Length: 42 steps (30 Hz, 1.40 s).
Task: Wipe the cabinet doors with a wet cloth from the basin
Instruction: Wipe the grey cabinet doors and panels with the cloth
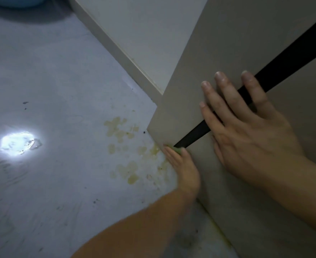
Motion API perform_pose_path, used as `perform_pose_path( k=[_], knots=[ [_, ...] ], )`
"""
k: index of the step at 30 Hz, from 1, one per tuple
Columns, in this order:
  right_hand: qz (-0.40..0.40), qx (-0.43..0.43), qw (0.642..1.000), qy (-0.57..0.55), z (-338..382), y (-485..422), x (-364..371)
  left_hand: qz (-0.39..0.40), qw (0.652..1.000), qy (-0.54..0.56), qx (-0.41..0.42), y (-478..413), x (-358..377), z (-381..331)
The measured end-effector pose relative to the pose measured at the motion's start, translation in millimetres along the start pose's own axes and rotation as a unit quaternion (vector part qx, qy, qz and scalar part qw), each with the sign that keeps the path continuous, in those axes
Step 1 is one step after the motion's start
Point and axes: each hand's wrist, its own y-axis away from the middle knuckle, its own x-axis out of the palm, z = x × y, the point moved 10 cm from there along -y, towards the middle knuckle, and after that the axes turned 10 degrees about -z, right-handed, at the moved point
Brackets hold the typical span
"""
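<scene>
A beige cabinet door [218,53] with a long black handle strip [287,58] fills the right side, swung open over the floor. My right hand [246,131] lies flat on the door face, fingers straight and spread across the black strip. My left hand [183,170] is low at the door's bottom corner and pinches a small green cloth [177,150] against the door's edge. Only a sliver of the cloth shows between the fingers. The left hand is slightly blurred.
The grey floor [51,90] has yellowish stains [123,151] beside the door corner and a bright light reflection [17,143] at the left. A blue basin [15,1] edge shows at the top left. The cabinet's pale base [127,58] runs diagonally behind the door.
</scene>
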Motion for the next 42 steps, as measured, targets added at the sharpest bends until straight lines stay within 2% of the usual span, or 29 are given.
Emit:
perform_pose_path(
  k=[2, 5, 7, 9, 10, 13, 14, 17, 21, 23, 27, 29, 31, 34, 36, 37, 40, 42],
  knots=[
    [-0.001, -0.006, 1.000, 0.006, -0.1, 3.5, 0.6, 0.009, 0.999, 0.017, -0.034, 42.1, 8.8, 5.7],
    [-0.028, -0.001, 0.999, -0.036, -0.1, 8.2, -7.8, 0.023, 0.997, -0.016, 0.078, 53.2, 15.4, -29.7],
    [-0.063, 0.044, 0.987, -0.140, -9.8, 14.3, -16.6, 0.001, 0.989, 0.019, 0.149, 36.9, 2.9, -72.6],
    [-0.077, 0.092, 0.958, -0.259, -26.4, 29.5, -24.9, -0.032, 0.980, 0.029, 0.193, 15.2, -8.3, -104.0],
    [-0.075, 0.101, 0.954, -0.273, -32.8, 38.8, -30.7, -0.042, 0.978, 0.025, 0.201, 8.5, -11.6, -109.2],
    [-0.081, 0.065, 0.989, -0.107, -47.9, 68.0, -54.0, 0.005, 0.970, -0.008, 0.244, 46.0, 2.1, -106.7],
    [-0.066, 0.058, 0.994, -0.071, -51.3, 76.8, -57.7, 0.030, 0.953, -0.024, 0.301, 77.9, 10.2, -110.7],
    [-0.058, 0.087, 0.994, -0.046, -68.7, 96.6, -72.6, 0.057, 0.863, -0.069, 0.497, 150.5, 24.0, -136.4],
    [-0.103, 0.159, 0.980, -0.053, -93.7, 118.7, -99.2, -0.023, 0.817, -0.064, 0.573, 111.3, 3.2, -228.4],
    [-0.108, 0.180, 0.976, -0.049, -104.8, 132.7, -109.4, -0.034, 0.777, -0.066, 0.625, 120.7, 1.9, -258.8],
    [-0.108, 0.210, 0.971, -0.032, -118.9, 165.1, -127.8, 0.047, 0.612, -0.130, 0.779, 219.7, 34.8, -247.9],
    [-0.094, 0.214, 0.972, -0.020, -123.2, 180.6, -132.0, 0.053, 0.564, -0.154, 0.810, 233.3, 37.1, -242.4],
    [-0.082, 0.219, 0.972, -0.007, -127.1, 193.5, -134.9, 0.030, 0.563, -0.166, 0.809, 218.3, 29.2, -264.8],
    [-0.075, 0.231, 0.970, 0.009, -132.1, 205.5, -138.4, -0.009, 0.623, -0.146, 0.768, 198.4, 14.3, -320.6],
    [-0.081, 0.249, 0.965, 0.019, -139.0, 212.0, -144.1, -0.016, 0.645, -0.115, 0.755, 214.4, 14.8, -340.2],
    [-0.086, 0.259, 0.962, 0.026, -143.4, 216.6, -148.3, -0.005, 0.636, -0.111, 0.763, 232.1, 21.6, -338.8],
    [-0.093, 0.277, 0.955, 0.047, -157.4, 237.5, -160.3, 0.054, 0.545, -0.143, 0.824, 300.1, 48.4, -296.0],
    [-0.095, 0.290, 0.951, 0.055, -165.7, 255.4, -166.3, 0.064, 0.505, -0.167, 0.844, 317.8, 53.8, -269.2]
  ],
)
